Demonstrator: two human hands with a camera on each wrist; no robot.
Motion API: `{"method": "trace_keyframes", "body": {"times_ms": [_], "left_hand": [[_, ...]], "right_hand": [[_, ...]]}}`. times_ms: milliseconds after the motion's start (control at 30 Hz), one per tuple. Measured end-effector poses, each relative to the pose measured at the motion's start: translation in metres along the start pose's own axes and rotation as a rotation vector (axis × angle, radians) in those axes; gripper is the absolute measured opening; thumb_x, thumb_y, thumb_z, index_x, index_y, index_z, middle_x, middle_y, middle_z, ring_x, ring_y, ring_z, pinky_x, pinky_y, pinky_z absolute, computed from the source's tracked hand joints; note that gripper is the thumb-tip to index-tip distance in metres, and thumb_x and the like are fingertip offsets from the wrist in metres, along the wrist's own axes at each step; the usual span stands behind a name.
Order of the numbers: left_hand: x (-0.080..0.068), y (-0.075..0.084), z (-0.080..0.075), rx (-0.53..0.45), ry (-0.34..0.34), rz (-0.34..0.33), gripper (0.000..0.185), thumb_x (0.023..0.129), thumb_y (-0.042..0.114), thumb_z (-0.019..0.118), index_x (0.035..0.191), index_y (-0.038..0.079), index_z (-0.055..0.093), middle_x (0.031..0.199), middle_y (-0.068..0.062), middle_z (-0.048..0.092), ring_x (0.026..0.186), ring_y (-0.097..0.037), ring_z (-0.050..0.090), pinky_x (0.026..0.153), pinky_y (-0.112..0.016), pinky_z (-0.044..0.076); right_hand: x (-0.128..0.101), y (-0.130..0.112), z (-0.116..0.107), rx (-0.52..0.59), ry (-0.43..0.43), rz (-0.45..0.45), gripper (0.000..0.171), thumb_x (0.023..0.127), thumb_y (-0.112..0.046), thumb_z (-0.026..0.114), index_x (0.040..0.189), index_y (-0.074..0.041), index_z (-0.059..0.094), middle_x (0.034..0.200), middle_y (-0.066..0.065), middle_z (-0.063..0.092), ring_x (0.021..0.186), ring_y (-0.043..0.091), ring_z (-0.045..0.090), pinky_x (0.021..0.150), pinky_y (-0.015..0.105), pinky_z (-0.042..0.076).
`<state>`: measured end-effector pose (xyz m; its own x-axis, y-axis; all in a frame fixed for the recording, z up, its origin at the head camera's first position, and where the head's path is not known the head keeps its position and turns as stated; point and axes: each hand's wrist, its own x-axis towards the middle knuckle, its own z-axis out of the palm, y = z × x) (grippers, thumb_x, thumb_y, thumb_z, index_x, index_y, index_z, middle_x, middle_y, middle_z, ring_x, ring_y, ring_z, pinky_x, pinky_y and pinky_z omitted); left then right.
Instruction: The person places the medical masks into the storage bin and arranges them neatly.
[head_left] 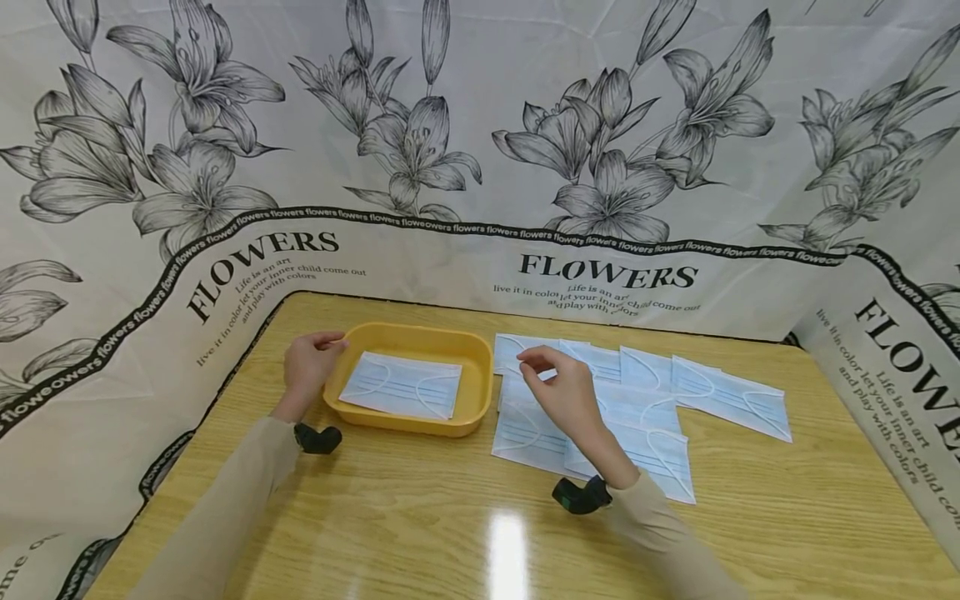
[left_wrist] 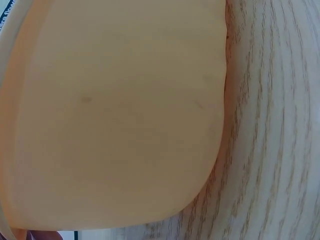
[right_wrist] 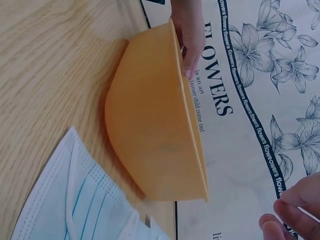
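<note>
A yellow plastic basin (head_left: 420, 426) stands left of centre on the table, with a light-blue face mask (head_left: 402, 385) lying flat inside it. My left hand (head_left: 306, 371) grips the basin's left rim; the right wrist view shows its fingers (right_wrist: 189, 62) over that edge. The basin's outer wall (left_wrist: 120, 115) fills most of the left wrist view. Over the basin's right side and the spread face masks (head_left: 528, 421) hovers my right hand (head_left: 566, 396). Its fingers are loosely bent, with nothing visible between them. Several of these masks overlap in rows, ear loops showing.
The wood-grain table (head_left: 420, 517) extends in front of the basin and masks. A white cloth (head_left: 465, 183) printed with flowers hangs behind and on both sides. Each wrist carries a small black device (head_left: 581, 496).
</note>
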<state>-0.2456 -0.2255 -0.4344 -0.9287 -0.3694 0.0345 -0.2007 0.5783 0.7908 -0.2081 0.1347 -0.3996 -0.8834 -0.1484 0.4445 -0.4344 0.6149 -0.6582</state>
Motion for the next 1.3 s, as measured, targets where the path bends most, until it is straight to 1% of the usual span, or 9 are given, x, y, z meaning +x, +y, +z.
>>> {"method": "trace_keyframes", "body": {"times_ms": [200, 467, 700, 867, 1100, 1200, 1300], "left_hand": [[-0.001, 0.001, 0.0, -0.001, 0.008, -0.004, 0.031, 0.093, 0.027, 0.064, 0.115, 0.006, 0.071, 0.106, -0.017, 0.07, 0.09, -0.026, 0.064, 0.061, -0.02, 0.044], [-0.001, 0.001, 0.0, 0.013, 0.012, -0.014, 0.033, 0.093, 0.029, 0.064, 0.117, 0.007, 0.07, 0.108, -0.016, 0.07, 0.09, -0.026, 0.064, 0.061, -0.02, 0.044], [-0.003, 0.005, 0.0, 0.017, 0.024, -0.019, 0.031, 0.093, 0.028, 0.065, 0.114, 0.007, 0.071, 0.106, -0.016, 0.07, 0.087, -0.024, 0.064, 0.06, -0.021, 0.043], [-0.003, 0.005, 0.0, 0.014, 0.021, -0.019, 0.031, 0.093, 0.028, 0.064, 0.115, 0.007, 0.071, 0.106, -0.017, 0.07, 0.087, -0.024, 0.064, 0.06, -0.021, 0.043], [-0.003, 0.004, 0.001, 0.023, 0.019, -0.018, 0.031, 0.093, 0.028, 0.063, 0.115, 0.007, 0.071, 0.105, -0.017, 0.07, 0.084, -0.025, 0.063, 0.059, -0.022, 0.044], [-0.003, 0.004, 0.002, 0.023, 0.021, -0.013, 0.031, 0.093, 0.028, 0.063, 0.116, 0.007, 0.071, 0.106, -0.017, 0.07, 0.086, -0.025, 0.064, 0.059, -0.022, 0.044], [-0.004, 0.004, 0.001, 0.019, 0.021, -0.01, 0.031, 0.093, 0.027, 0.063, 0.116, 0.007, 0.07, 0.107, -0.017, 0.069, 0.089, -0.026, 0.064, 0.061, -0.021, 0.044]], "right_hand": [[-0.006, 0.014, -0.013, -0.027, 0.018, 0.0, 0.012, 0.088, -0.01, 0.067, 0.099, -0.008, 0.072, 0.088, 0.006, 0.074, 0.079, 0.019, 0.068, 0.059, 0.023, 0.053], [-0.012, 0.031, -0.032, -0.06, 0.05, -0.002, 0.012, 0.087, -0.008, 0.068, 0.098, -0.008, 0.072, 0.087, 0.007, 0.073, 0.078, 0.02, 0.068, 0.059, 0.022, 0.053], [-0.021, 0.045, -0.049, -0.101, 0.076, 0.008, 0.011, 0.086, -0.007, 0.069, 0.097, -0.007, 0.072, 0.087, 0.007, 0.073, 0.078, 0.021, 0.068, 0.059, 0.018, 0.051], [-0.028, 0.056, -0.061, -0.143, 0.076, 0.022, 0.012, 0.087, -0.009, 0.069, 0.098, -0.008, 0.072, 0.088, 0.006, 0.073, 0.08, 0.02, 0.067, 0.06, 0.015, 0.05], [-0.037, 0.067, -0.078, -0.172, 0.061, 0.024, 0.014, 0.086, -0.007, 0.07, 0.1, -0.007, 0.071, 0.092, 0.008, 0.073, 0.082, 0.02, 0.066, 0.06, 0.015, 0.05], [-0.04, 0.072, -0.085, -0.183, 0.06, 0.025, 0.015, 0.086, -0.006, 0.07, 0.101, -0.006, 0.071, 0.093, 0.009, 0.073, 0.083, 0.018, 0.065, 0.061, 0.013, 0.05], [-0.045, 0.077, -0.09, -0.185, 0.053, 0.031, 0.015, 0.086, -0.007, 0.07, 0.101, -0.005, 0.07, 0.093, 0.009, 0.072, 0.082, 0.006, 0.062, 0.062, 0.014, 0.05]]}}
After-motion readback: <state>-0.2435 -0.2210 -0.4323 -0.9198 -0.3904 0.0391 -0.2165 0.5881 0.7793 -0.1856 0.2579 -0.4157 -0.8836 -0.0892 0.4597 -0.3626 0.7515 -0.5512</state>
